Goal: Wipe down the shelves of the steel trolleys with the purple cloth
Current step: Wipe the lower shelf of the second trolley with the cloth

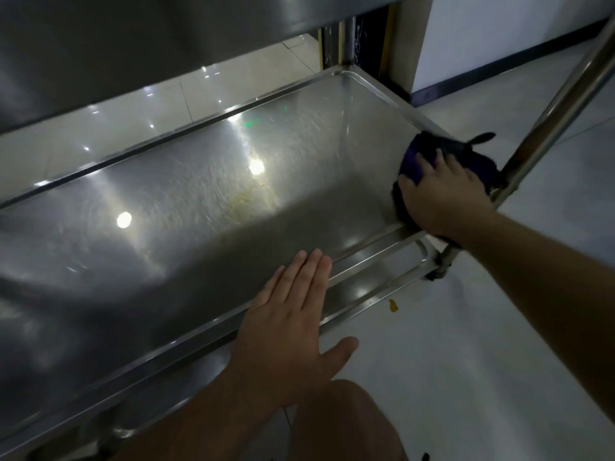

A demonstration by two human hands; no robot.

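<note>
The steel trolley's middle shelf [199, 207] fills the view, shiny, with yellowish smears near its middle. My right hand [439, 194] presses the purple cloth [412, 158] flat against the shelf's right end, by the rim, fingers spread over the cloth. My left hand [289, 327] rests flat on the shelf's near rim, fingers straight and together, thumb out over the edge. It holds nothing.
The upper shelf [166, 34] hangs overhead at the top. A lower shelf [376, 281] shows under the near rim. The trolley's steel post [559, 104] rises at the right. A yellow scrap [393, 306] lies on the light floor. My knee [342, 424] is at the bottom.
</note>
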